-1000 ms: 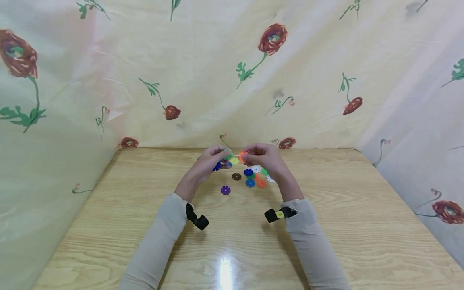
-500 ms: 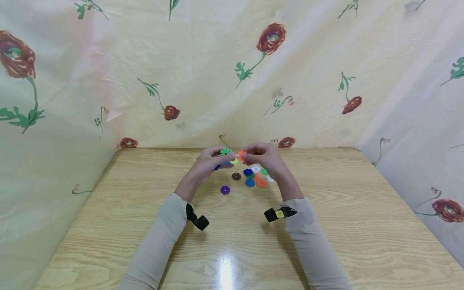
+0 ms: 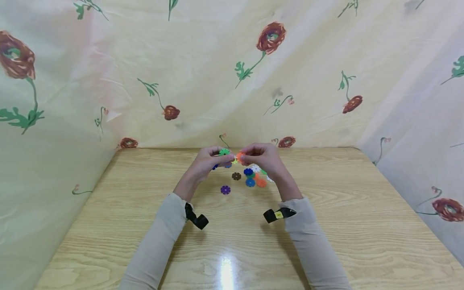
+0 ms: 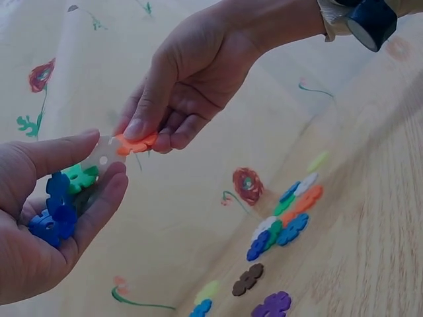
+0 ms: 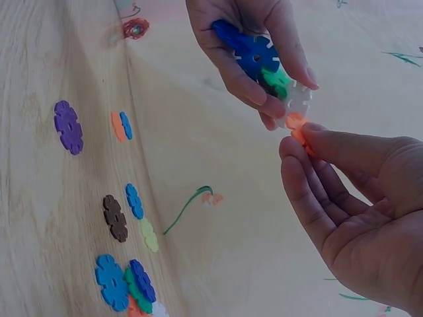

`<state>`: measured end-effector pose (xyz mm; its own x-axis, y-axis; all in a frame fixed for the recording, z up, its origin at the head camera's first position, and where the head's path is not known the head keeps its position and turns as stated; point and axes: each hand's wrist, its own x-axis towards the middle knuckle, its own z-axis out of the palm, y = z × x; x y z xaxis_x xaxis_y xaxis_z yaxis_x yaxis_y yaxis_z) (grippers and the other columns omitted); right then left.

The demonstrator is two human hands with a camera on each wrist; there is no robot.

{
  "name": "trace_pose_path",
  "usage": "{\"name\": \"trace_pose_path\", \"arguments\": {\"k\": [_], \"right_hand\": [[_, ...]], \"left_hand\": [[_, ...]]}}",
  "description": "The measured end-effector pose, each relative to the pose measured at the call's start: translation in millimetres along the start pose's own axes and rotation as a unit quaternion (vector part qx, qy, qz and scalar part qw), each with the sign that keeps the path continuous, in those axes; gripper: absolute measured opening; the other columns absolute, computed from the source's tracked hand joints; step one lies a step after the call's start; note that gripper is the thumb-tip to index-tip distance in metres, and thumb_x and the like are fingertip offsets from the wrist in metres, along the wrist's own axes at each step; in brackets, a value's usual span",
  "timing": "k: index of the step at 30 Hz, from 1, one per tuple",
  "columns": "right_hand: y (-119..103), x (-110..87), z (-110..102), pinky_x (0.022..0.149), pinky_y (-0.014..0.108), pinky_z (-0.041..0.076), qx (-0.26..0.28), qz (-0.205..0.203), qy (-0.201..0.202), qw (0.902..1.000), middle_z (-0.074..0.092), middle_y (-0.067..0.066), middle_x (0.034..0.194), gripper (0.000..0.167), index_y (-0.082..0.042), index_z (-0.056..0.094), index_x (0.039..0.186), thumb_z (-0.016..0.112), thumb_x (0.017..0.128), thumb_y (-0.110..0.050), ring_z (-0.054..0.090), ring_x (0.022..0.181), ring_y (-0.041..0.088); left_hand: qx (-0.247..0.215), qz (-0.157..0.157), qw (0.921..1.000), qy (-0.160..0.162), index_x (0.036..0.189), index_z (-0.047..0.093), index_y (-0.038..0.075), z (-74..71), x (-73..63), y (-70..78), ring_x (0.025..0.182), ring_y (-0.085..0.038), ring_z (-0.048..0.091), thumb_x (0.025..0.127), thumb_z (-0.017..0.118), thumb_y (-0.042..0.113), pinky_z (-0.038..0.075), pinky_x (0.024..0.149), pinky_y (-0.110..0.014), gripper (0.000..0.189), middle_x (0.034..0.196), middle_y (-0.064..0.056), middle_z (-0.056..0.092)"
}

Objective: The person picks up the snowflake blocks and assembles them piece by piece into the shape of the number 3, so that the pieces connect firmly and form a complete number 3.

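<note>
In front of the backdrop, my left hand [image 3: 205, 162] holds a string of joined snowflake discs. Two are blue [image 5: 256, 58], followed by a green disc [image 4: 82, 177] and a white disc [image 4: 104, 157]. Its thumb and fingers pinch the white one, and a darker disc between the fingers is mostly hidden. Thumb and fingertips of my right hand [image 3: 266, 158] pinch an orange disc [image 4: 137, 145]. The orange edge meets the white disc's outer rim, overlapping it in the right wrist view.
Loose snowflake discs lie on the wooden table [image 3: 232, 225] below the hands: a purple disc [image 3: 225, 189], a brown disc [image 3: 236, 176] and a cluster with a light blue disc [image 3: 250, 182] and an orange-red disc [image 3: 261, 183]. A floral cloth [image 3: 203, 80] rises behind the table.
The joined discs have turned, so the green one now faces the head camera. My left thumb has come forward over the white disc, and the right hand's orange disc has shifted slightly left.
</note>
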<state>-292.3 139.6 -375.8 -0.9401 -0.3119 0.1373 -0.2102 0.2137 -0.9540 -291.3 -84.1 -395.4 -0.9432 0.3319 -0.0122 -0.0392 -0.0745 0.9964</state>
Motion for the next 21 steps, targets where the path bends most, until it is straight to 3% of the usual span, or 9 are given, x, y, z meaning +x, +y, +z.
{"name": "trace_pose_path", "arguments": {"k": [5,10,21], "right_hand": [[-0.7,-0.7,4.0,0.077,0.033,0.063,0.003,-0.008,0.006,0.9999,0.074,-0.001,0.08,0.016,0.007,0.073,0.104,0.074,0.093,-0.005,0.069,0.074,0.017],[-2.7,-2.8,6.4,0.074,0.027,0.061,0.012,-0.016,0.018,0.9996,0.074,-0.003,0.081,0.018,0.007,0.073,0.105,0.074,0.092,-0.006,0.069,0.074,0.016],[1.0,-1.0,9.3,0.077,0.034,0.063,0.029,-0.036,0.028,0.9985,0.074,-0.003,0.083,0.02,0.009,0.072,0.106,0.075,0.092,-0.006,0.069,0.074,0.015]], "left_hand": [[0.019,0.011,0.9997,0.01,0.105,0.071,0.005,-1.2,-1.1,0.7,0.088,-0.015,0.07,0.095,0.074,0.018,0.058,0.086,-0.027,0.016,0.093,0.002,0.072],[0.006,0.016,0.9998,0.014,0.106,0.069,0.004,0.6,-1.2,0.7,0.089,-0.014,0.071,0.096,0.072,0.016,0.058,0.088,-0.027,0.016,0.094,0.002,0.072],[0.004,0.022,0.9995,0.023,0.105,0.068,0.004,1.4,-1.1,1.2,0.088,-0.012,0.069,0.096,0.072,0.015,0.057,0.086,-0.025,0.015,0.093,0.002,0.071]]}}
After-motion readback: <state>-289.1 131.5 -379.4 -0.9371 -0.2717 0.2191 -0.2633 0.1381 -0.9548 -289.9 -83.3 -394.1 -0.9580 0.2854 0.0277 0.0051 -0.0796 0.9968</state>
